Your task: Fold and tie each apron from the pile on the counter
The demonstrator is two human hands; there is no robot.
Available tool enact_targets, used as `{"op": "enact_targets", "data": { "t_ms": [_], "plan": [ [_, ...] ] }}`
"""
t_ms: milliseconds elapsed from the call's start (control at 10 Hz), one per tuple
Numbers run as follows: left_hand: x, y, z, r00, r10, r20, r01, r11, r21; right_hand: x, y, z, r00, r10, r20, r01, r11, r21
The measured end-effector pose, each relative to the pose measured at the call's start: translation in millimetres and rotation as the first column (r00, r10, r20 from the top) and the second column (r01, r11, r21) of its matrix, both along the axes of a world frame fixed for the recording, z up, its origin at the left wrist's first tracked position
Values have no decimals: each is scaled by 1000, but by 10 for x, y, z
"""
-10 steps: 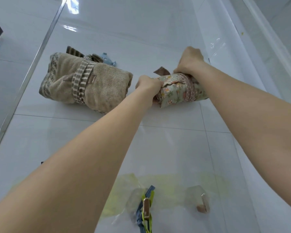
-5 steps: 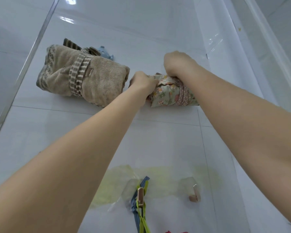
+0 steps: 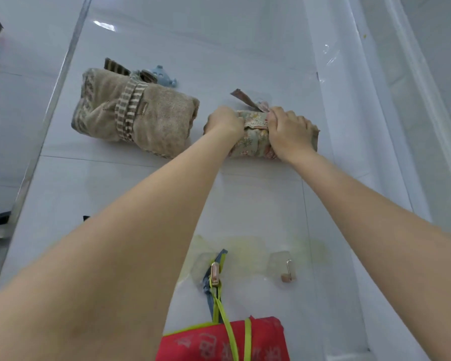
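A small floral apron [image 3: 253, 142], rolled into a bundle with its strap wound around it, lies on the white counter [image 3: 245, 48]. My left hand [image 3: 225, 122] grips its left end. My right hand [image 3: 289, 134] is closed over its right half, and a loose strap end [image 3: 242, 97] sticks up behind the fingers. To the left lies a rolled beige apron [image 3: 151, 123] tied with a striped strap [image 3: 128, 113]. A red apron with lime-green ties [image 3: 224, 340] hangs at the bottom edge.
A small blue figure [image 3: 164, 76] peeks out behind the beige roll. Two clear adhesive hooks [image 3: 287, 267] are stuck on the near surface; the red apron's ties hang from the left hook [image 3: 214, 272]. A metal strip [image 3: 63, 71] edges the counter on the left; a white ledge rises on the right.
My right hand came down from the back of the floral bundle onto its right half. The left hand stays on the left end. The view dropped, revealing the red apron.
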State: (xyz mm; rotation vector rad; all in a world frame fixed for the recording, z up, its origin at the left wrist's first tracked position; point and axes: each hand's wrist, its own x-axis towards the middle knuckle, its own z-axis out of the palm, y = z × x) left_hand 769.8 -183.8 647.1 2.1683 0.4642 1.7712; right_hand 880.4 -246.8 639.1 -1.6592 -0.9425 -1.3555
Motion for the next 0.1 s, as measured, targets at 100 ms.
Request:
{"op": "enact_targets", "data": {
  "t_ms": [100],
  "plan": [
    [-77,-167,-81,991,-10,136,16,999,-38,-36,-109,31,999,-45,-13,45,998,-35]
  ]
}}
